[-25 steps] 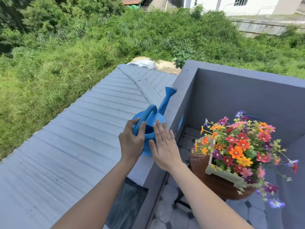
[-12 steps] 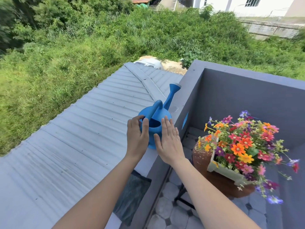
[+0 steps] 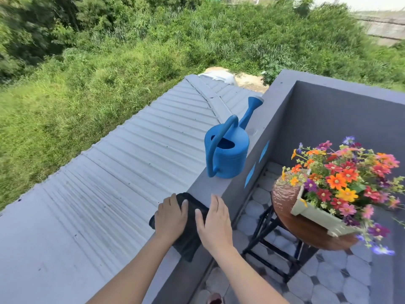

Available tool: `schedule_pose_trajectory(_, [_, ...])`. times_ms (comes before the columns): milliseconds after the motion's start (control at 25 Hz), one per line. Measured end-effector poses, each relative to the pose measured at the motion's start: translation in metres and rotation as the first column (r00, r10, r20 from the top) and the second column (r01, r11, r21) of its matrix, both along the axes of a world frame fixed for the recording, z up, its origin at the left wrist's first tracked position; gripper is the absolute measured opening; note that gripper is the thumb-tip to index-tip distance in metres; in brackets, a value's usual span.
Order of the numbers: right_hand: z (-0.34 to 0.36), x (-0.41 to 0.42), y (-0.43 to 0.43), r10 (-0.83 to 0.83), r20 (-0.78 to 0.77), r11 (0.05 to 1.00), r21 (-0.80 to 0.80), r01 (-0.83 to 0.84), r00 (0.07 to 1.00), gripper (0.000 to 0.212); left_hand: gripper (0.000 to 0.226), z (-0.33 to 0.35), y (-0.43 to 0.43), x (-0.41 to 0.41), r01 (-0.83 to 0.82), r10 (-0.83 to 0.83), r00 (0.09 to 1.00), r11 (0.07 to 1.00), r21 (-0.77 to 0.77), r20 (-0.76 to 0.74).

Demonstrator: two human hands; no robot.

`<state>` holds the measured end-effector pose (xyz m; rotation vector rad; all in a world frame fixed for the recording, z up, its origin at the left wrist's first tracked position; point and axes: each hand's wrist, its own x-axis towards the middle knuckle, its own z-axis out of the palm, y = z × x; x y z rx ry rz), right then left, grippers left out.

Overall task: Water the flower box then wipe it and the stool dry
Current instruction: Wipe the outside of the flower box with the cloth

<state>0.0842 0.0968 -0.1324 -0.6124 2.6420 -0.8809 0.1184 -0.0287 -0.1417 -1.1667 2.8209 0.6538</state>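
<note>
1. Resting flat on the dark cloth [image 3: 190,242], the left hand [image 3: 169,218] lay with relaxed fingers, released and clasping nothing.
2. The right hand [image 3: 215,222] lay just beside it, fingers straight and together, its thumb side touching the cloth. It too was released.
3. The cloth lay across the top of the grey parapet wall [image 3: 206,185], with 1 corner reaching over the corrugated roof [image 3: 109,183].
4. The blue watering can [image 3: 228,154] stood upright farther along the same wall top, apart from both hands.
5. The flower box [image 3: 315,216], full of mixed blooms, sat on the round brown stool [image 3: 306,235] inside the wall, over the tiled floor [image 3: 328,281].
</note>
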Motion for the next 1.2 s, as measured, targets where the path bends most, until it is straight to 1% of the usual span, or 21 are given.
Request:
schedule_pose_trajectory(40, [0.000, 0.000, -0.003, -0.007, 0.022, 1.000, 0.005, 0.006, 1.000, 0.066, 0.049, -0.005, -0.002, 0.005, 0.019, -0.018, 0.998, 1.000, -0.010, 0.066])
schedule_pose_trajectory(120, [0.000, -0.004, -0.006, -0.025, 0.024, 0.999, 0.027, 0.025, 0.999, 0.061, 0.052, -0.012, -0.007, 0.009, 0.029, -0.028, 0.992, 1.000, 0.000, 0.125])
schedule_pose_trajectory(200, [-0.001, -0.009, -0.005, -0.030, -0.017, 0.997, 0.077, 0.032, 0.999, 0.052, 0.056, -0.014, -0.012, 0.009, 0.012, -0.013, 0.993, 1.000, 0.012, 0.114])
schedule_pose_trajectory(320, [-0.003, -0.014, -0.004, -0.018, -0.008, 0.992, 0.126, 0.019, 1.000, 0.041, 0.059, -0.014, -0.017, 0.006, 0.001, -0.003, 0.996, 1.000, 0.027, 0.087])
schedule_pose_trajectory(440, [-0.002, -0.013, -0.007, 0.011, -0.043, 0.989, 0.147, -0.004, 0.999, 0.035, 0.067, -0.016, -0.031, 0.004, -0.009, -0.015, 0.990, 0.985, 0.170, 0.140])
schedule_pose_trajectory(520, [-0.001, -0.012, -0.008, 0.014, -0.065, 0.988, 0.153, -0.004, 0.998, 0.035, 0.066, -0.015, -0.037, 0.002, -0.009, -0.024, 0.991, 0.971, 0.238, 0.135])
schedule_pose_trajectory(600, [0.001, -0.010, -0.010, 0.012, -0.062, 0.989, 0.146, -0.002, 0.998, 0.034, 0.059, -0.015, -0.037, 0.004, -0.008, -0.001, 0.999, 0.981, 0.195, 0.047])
schedule_pose_trajectory(680, [0.002, -0.008, -0.011, 0.008, -0.040, 0.991, 0.133, -0.003, 0.999, 0.034, 0.052, -0.017, -0.034, 0.009, -0.028, 0.039, 0.996, 0.989, 0.147, -0.076])
schedule_pose_trajectory(800, [0.005, -0.009, -0.013, -0.009, -0.005, 0.995, 0.096, 0.010, 1.000, 0.036, 0.041, -0.019, -0.032, 0.016, -0.051, 0.090, 0.961, 0.987, 0.152, -0.261])
schedule_pose_trajectory(880, [0.008, -0.012, -0.013, -0.041, 0.028, 0.999, 0.005, 0.041, 0.999, 0.036, 0.032, -0.011, -0.031, 0.013, -0.031, 0.101, 0.935, 0.979, 0.203, -0.341])
schedule_pose_trajectory(1000, [0.020, -0.020, -0.002, -0.171, 0.110, 0.958, -0.214, 0.191, 0.979, 0.030, 0.030, 0.020, -0.020, -0.003, 0.056, 0.072, 0.912, 0.953, 0.297, -0.404])
schedule_pose_trajectory(1080, [0.024, -0.028, 0.017, -0.280, 0.121, 0.902, -0.305, 0.304, 0.952, 0.031, 0.023, 0.045, -0.005, -0.018, 0.161, 0.029, 0.903, 0.903, 0.399, -0.429])
schedule_pose_trajectory(1120, [0.025, -0.032, 0.028, -0.324, 0.121, 0.878, -0.331, 0.346, 0.938, 0.031, 0.021, 0.054, 0.004, -0.026, 0.211, 0.020, 0.903, 0.849, 0.484, -0.429])
schedule_pose_trajectory(1200, [0.025, -0.040, 0.056, -0.401, 0.140, 0.825, -0.375, 0.423, 0.905, 0.028, 0.021, 0.061, 0.028, -0.043, 0.279, 0.025, 0.915, 0.681, 0.677, -0.403])
